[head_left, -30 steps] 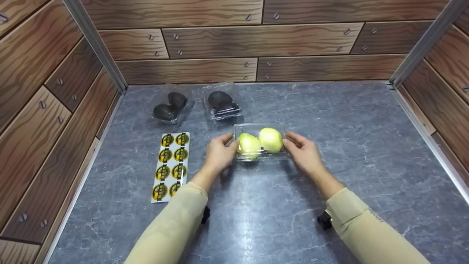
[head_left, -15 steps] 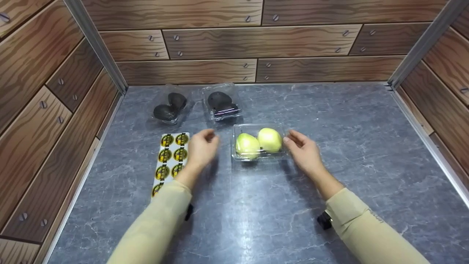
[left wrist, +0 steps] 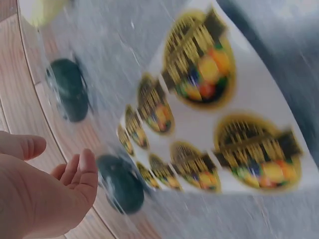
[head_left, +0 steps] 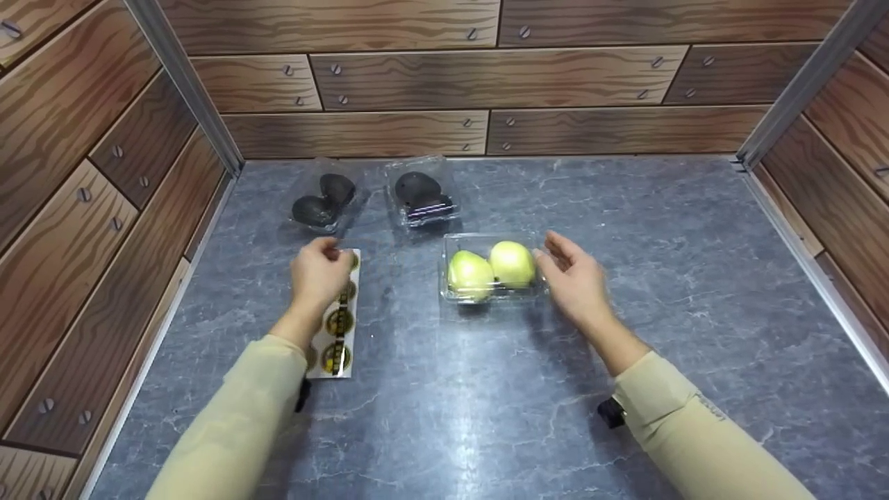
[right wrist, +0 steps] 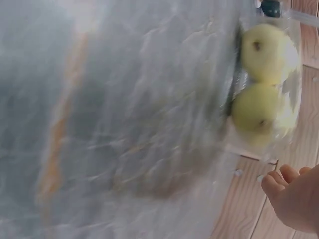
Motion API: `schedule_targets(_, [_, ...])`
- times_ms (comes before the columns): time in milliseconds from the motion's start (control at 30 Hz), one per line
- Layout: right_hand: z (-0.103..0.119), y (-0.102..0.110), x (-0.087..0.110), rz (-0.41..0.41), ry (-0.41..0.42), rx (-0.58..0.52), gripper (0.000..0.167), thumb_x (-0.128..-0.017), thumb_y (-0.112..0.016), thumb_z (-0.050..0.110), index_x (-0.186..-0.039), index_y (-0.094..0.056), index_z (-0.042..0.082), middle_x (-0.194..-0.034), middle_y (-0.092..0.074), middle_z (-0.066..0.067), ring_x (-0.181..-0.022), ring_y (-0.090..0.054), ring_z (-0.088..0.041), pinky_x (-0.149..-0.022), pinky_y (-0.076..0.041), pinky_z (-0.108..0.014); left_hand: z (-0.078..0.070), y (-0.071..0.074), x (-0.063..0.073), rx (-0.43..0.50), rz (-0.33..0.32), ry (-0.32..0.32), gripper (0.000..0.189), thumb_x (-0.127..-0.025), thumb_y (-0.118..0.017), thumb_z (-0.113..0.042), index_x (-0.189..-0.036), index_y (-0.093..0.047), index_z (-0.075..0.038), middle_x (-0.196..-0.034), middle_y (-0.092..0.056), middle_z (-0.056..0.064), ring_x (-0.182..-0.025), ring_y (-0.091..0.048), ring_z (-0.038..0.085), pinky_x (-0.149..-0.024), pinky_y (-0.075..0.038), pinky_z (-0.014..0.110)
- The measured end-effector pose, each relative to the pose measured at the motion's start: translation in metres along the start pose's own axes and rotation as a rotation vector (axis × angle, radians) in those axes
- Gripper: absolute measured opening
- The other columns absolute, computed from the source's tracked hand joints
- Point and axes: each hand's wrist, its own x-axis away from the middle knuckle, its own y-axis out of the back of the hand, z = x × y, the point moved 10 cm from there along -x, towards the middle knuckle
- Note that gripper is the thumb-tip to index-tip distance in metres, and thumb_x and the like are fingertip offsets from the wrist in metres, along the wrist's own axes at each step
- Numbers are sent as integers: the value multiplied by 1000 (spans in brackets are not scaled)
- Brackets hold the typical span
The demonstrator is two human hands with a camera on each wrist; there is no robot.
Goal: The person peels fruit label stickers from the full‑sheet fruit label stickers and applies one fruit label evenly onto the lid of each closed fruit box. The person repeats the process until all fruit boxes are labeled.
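Note:
My left hand (head_left: 319, 278) hovers over the sheet of round stickers (head_left: 339, 323), its fingers loosely bent and holding nothing. In the left wrist view the black and yellow labels on the sticker sheet (left wrist: 197, 119) carry a fruit picture; thumb and fingers there stand apart. My right hand (head_left: 576, 281) is beside the right end of a clear plastic clamshell (head_left: 448, 298), fingers relaxed; whether the thumb touches it I cannot tell. Inside lie two yellow-green fruits (head_left: 512, 264), apples or pears, seen also as fruits (right wrist: 266, 52) in the right wrist view.
Two more clear clamshells stand at the back left: the left clamshell with dark avocados (head_left: 337, 189), the other with similar avocados (head_left: 417, 189). Wood-patterned walls (head_left: 486, 80) enclose the grey marbled table (head_left: 660, 229) at the back and both sides.
My left hand has let go of the fruit clamshell and moved left over the sticker sheet. The right hand stays by the clamshell's right end, its fingers slightly raised.

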Motion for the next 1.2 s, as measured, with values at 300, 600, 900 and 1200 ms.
schedule_targets(300, [55, -34, 2, -11, 162, -28, 55, -100, -74, 13, -147, -56, -8, -145, -61, -27, -139, -56, -40, -120, -41, -43, 22, 22, -3, -118, 46, 70, 51, -97, -66, -24, -140, -63, 4, -121, -72, 21, -117, -65, 40, -105, -50, 51])
schedule_targets(600, [96, -95, 11, 117, 179, -17, 54, -101, -74, 23, -148, -59, 3, -146, -64, -12, -139, -58, -30, -119, -42, -39, 39, 21, 1, -271, 148, 154, 68, -97, -70, -37, -147, -55, 7, -140, -63, 29, -130, -57, 48, -111, -46, 55])
schedule_targets(900, [113, -155, 28, 223, 279, -2, 50, -100, -74, 17, -143, -62, -3, -143, -65, -17, -134, -62, -32, -114, -48, -40, 55, 19, 2, -298, 172, 234, 72, -94, -75, -39, -148, -54, 4, -135, -64, 29, -127, -58, 48, -109, -47, 55])
schedule_targets(1200, [90, -202, 34, 362, 173, 49, 49, -100, -72, 15, -143, -60, -6, -144, -63, -21, -134, -62, -35, -113, -49, -42, 60, 17, 7, -260, 171, 256, 60, -92, -76, -36, -135, -62, 3, -124, -69, 26, -114, -64, 44, -101, -53, 53])
